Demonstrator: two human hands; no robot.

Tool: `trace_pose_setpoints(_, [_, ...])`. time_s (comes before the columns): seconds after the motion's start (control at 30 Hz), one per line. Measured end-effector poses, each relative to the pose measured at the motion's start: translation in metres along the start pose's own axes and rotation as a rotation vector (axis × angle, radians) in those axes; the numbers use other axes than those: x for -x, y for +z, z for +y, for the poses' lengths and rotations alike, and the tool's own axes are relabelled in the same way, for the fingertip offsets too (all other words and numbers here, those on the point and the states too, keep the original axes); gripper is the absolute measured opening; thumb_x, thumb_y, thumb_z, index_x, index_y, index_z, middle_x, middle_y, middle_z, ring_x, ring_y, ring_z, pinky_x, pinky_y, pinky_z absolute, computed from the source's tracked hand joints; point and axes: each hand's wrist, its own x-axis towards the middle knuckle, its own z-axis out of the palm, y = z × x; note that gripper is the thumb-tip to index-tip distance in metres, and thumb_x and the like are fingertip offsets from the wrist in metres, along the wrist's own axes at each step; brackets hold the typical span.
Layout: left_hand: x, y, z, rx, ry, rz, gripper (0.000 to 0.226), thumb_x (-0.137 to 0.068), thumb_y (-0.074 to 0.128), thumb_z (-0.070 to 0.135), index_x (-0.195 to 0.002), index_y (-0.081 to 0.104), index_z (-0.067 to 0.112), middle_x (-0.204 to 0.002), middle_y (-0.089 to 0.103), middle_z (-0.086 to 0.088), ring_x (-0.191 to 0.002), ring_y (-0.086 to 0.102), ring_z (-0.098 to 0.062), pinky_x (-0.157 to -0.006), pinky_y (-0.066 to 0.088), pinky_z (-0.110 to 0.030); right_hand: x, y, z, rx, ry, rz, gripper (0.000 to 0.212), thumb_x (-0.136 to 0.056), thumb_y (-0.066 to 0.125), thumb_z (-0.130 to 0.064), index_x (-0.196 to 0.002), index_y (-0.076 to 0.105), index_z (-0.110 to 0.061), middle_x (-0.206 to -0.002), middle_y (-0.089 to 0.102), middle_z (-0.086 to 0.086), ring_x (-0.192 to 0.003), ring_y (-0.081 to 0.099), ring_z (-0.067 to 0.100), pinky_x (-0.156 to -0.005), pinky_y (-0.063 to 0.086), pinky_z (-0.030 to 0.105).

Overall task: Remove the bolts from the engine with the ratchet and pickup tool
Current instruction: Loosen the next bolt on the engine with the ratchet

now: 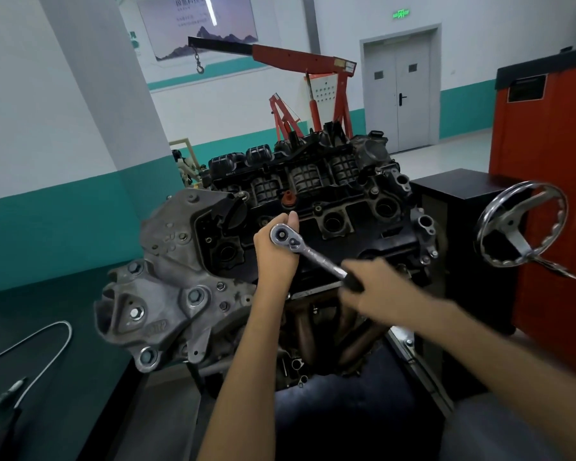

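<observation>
On the dark workbench point(64, 294), toward its near left corner: flexible pickup tool point(44, 354), shaft bent in a loop, untouched by either hand. Further in, at centre: right hand point(376, 287), motion-blurred, fingers closed round the black grip of the ratchet point(308, 252). At the other end of the handle: left hand point(275, 251), curled beneath and around the ratchet head, thumb raised beside it. Ratchet head over the top face of the engine point(187, 277), near its left end, handle angled down to the right; socket and fastener beneath hidden by the left hand. Hex bolts point(195, 296) seated in the grey cover at the engine's left end. Right of the engine: chrome handwheel point(521, 224), then a red tool cabinet point(546, 161). Behind the engine: red engine hoist point(300, 58) with hook hanging, and grey double doors point(399, 91) in the far wall.
</observation>
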Motion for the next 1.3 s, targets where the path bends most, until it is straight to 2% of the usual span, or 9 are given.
trace_pose_setpoints(0.17, [-0.003, 0.002, 0.001, 0.002, 0.025, 0.014, 0.052, -0.097, 0.054, 0.006, -0.059, 0.021, 0.02, -0.057, 0.019, 0.002, -0.053, 0.02, -0.008, -0.054, 0.022, -0.02, 0.025, 0.072, -0.04, -0.525, 0.077, 0.011, 0.016, -0.081, 0.06, -0.013, -0.088, 0.053, -0.024, -0.07, 0.06, -0.004, -0.055, 0.057, 0.002, -0.049, 0.04, 0.009])
trace_pose_setpoints(0.27, [-0.006, -0.015, -0.007, -0.09, 0.026, -0.093, 0.053, -0.096, 0.06, 0.016, -0.058, 0.023, 0.021, -0.056, 0.025, -0.001, -0.056, 0.025, -0.016, -0.056, 0.025, -0.029, 0.011, 0.045, -0.023, -0.258, 0.016, -0.007, 0.014, -0.081, 0.059, -0.015, -0.077, 0.048, -0.024, -0.069, 0.053, -0.003, -0.062, 0.052, 0.016, -0.051, 0.035, 0.014])
trace_pose_setpoints(0.4, [-0.007, -0.025, -0.007, -0.19, 0.095, -0.159, 0.044, -0.091, 0.066, 0.028, -0.058, 0.044, 0.008, -0.059, 0.052, -0.016, -0.055, 0.042, -0.014, -0.053, 0.034, -0.026, -0.02, -0.032, 0.004, 0.245, -0.143, -0.065, 0.008, -0.084, 0.058, -0.023, -0.083, 0.051, -0.027, -0.066, 0.045, -0.01, -0.054, 0.048, 0.007, -0.051, 0.036, 0.02])
trace_pose_setpoints(0.53, [-0.002, -0.017, -0.001, -0.098, 0.03, -0.19, 0.053, -0.096, 0.06, 0.027, -0.051, 0.031, 0.022, -0.049, 0.032, 0.009, -0.05, 0.027, -0.006, -0.049, 0.024, -0.02, -0.039, -0.069, 0.005, 0.465, -0.205, -0.007, 0.016, -0.084, 0.059, -0.026, -0.076, 0.046, -0.028, -0.062, 0.04, -0.011, -0.058, 0.046, 0.016, -0.059, 0.039, 0.027])
trace_pose_setpoints(0.63, [0.002, -0.009, -0.004, 0.014, 0.011, -0.064, 0.048, -0.098, 0.055, 0.019, -0.057, 0.03, 0.018, -0.049, 0.029, 0.013, -0.05, 0.025, -0.004, -0.049, 0.024, -0.016, -0.019, -0.037, 0.004, 0.285, -0.096, 0.043, 0.022, -0.083, 0.06, -0.024, -0.072, 0.042, -0.026, -0.063, 0.045, -0.006, -0.059, 0.051, 0.02, -0.057, 0.039, 0.027])
trace_pose_setpoints(0.87, [0.002, -0.001, -0.005, 0.025, 0.014, 0.066, 0.046, -0.098, 0.054, 0.013, -0.061, 0.026, 0.016, -0.057, 0.021, 0.002, -0.05, 0.02, -0.005, -0.05, 0.022, -0.016, 0.034, 0.077, -0.04, -0.607, 0.038, 0.008, 0.01, -0.087, 0.06, -0.018, -0.092, 0.052, -0.02, -0.066, 0.057, -0.001, -0.049, 0.052, 0.003, -0.047, 0.042, 0.017])
trace_pose_setpoints(1.1, [-0.001, -0.022, -0.006, -0.17, 0.161, -0.02, 0.037, -0.091, 0.066, 0.02, -0.064, 0.049, 0.002, -0.06, 0.052, -0.012, -0.056, 0.044, -0.012, -0.054, 0.037, -0.027, -0.012, -0.023, 0.001, 0.173, -0.11, -0.036, 0.005, -0.086, 0.057, -0.025, -0.09, 0.055, -0.024, -0.069, 0.045, -0.006, -0.062, 0.054, 0.017, -0.054, 0.039, 0.023])
trace_pose_setpoints(1.2, [-0.003, -0.02, -0.003, -0.093, 0.106, -0.112, 0.047, -0.093, 0.063, 0.026, -0.059, 0.04, 0.003, -0.054, 0.041, -0.006, -0.053, 0.036, -0.014, -0.051, 0.031, -0.025, -0.033, -0.061, 0.003, 0.458, -0.229, -0.027, 0.011, -0.087, 0.055, -0.029, -0.098, 0.057, -0.028, -0.063, 0.042, -0.013, -0.053, 0.044, 0.005, -0.05, 0.032, 0.024])
trace_pose_setpoints(1.3, [0.002, -0.015, -0.004, -0.023, 0.017, -0.11, 0.052, -0.097, 0.057, 0.026, -0.054, 0.029, 0.017, -0.05, 0.029, 0.012, -0.05, 0.026, -0.005, -0.049, 0.024, -0.016, -0.025, -0.045, 0.008, 0.365, -0.168, 0.022, 0.011, -0.085, 0.057, -0.028, -0.079, 0.048, -0.03, -0.061, 0.046, -0.009, -0.05, 0.047, 0.007, -0.049, 0.035, 0.024])
